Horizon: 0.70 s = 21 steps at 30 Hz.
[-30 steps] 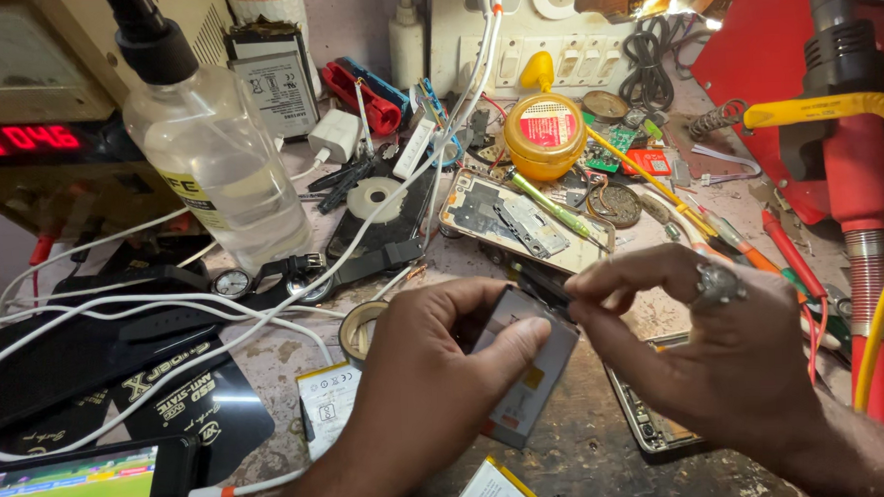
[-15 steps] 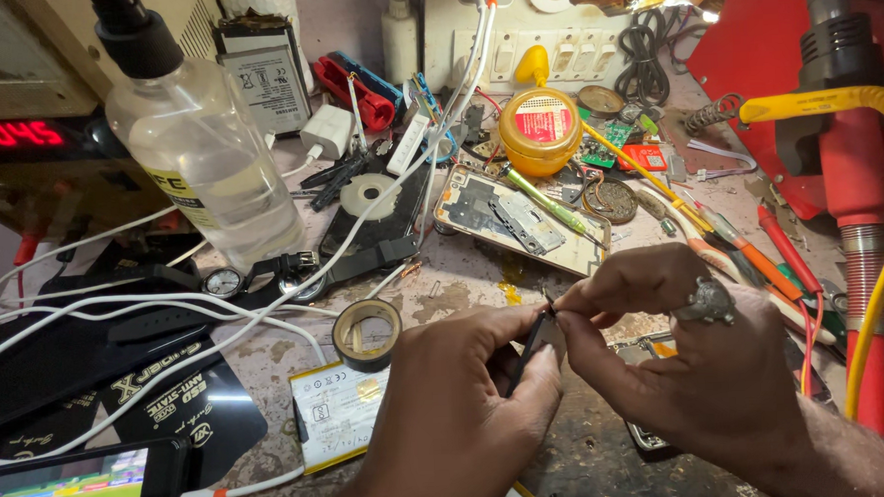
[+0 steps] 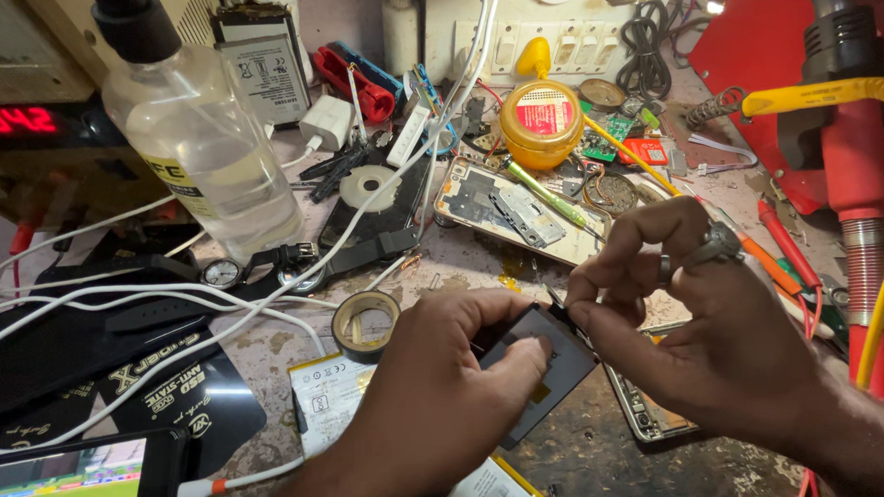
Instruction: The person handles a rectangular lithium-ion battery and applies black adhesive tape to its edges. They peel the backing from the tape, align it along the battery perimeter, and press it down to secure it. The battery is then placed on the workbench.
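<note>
Head view: left hand (image 3: 437,396) now grips the dark panel (image 3: 534,368) flat, right hand (image 3: 700,337) pinching its corner.

Your left hand (image 3: 446,376) grips a flat dark phone battery (image 3: 539,368) near the bench's front edge — your right hand (image 3: 700,337) pinches a thin black tab (image 3: 559,308) at its far corner. A tape roll (image 3: 364,325) lies just left; an opened phone (image 3: 514,209) rests farther back.
</note>
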Motion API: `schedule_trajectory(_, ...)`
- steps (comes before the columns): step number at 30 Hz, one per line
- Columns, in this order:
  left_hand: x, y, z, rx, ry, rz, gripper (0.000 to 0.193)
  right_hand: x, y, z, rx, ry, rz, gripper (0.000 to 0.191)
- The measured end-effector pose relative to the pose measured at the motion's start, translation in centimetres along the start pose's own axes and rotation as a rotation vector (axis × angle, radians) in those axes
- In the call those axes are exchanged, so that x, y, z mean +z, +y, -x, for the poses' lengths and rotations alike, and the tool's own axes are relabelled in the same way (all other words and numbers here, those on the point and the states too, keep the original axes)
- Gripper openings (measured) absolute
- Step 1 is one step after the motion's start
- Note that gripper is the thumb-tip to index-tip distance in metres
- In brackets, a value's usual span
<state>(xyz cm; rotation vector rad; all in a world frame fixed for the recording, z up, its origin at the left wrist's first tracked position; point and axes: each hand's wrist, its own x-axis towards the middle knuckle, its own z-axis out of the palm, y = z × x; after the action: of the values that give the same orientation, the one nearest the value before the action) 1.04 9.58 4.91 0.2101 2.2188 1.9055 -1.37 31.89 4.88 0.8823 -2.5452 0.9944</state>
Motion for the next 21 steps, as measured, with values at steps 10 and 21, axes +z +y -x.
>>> schedule_trajectory(10,0.3,-1.3,-1.1,0.002,-0.045,0.231,0.025,-1.0,-0.8,0.1,0.051,0.013,-0.043,0.035)
schedule_trajectory(21,0.9,0.1,0.0,0.074,0.055,0.116,0.022,-0.7,-2.5,-0.2,-0.081,0.147,0.247,0.042)
